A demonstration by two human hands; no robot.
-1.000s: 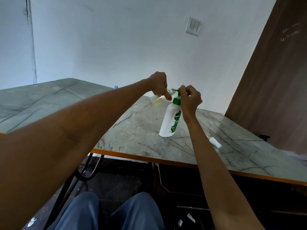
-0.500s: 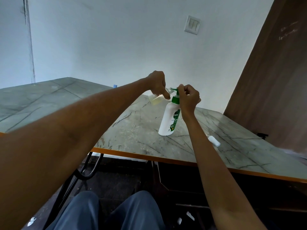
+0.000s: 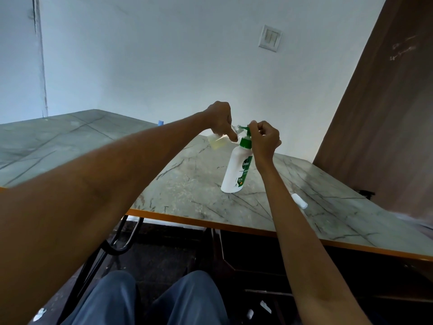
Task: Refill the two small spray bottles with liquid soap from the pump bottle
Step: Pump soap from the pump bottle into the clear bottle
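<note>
A white pump bottle (image 3: 235, 172) with a green pump head and green label stands on the marble-patterned table (image 3: 187, 188). My right hand (image 3: 264, 139) is curled on top of its pump head. My left hand (image 3: 220, 118) grips a small clear spray bottle (image 3: 216, 142) holding yellowish liquid, tilted with its open neck at the pump nozzle. A small white cylindrical piece (image 3: 299, 201) lies on the table to the right; whether it is the second spray bottle or a cap I cannot tell.
The table has an orange front edge (image 3: 234, 227). A brown wooden panel (image 3: 386, 113) rises at the right and a white wall with a switch plate (image 3: 270, 38) stands behind. My knees and dark chair legs are below the table edge.
Both hands stay at the pump nozzle. The view has shifted slightly; the bottles and hands keep the same positions relative to each other.
</note>
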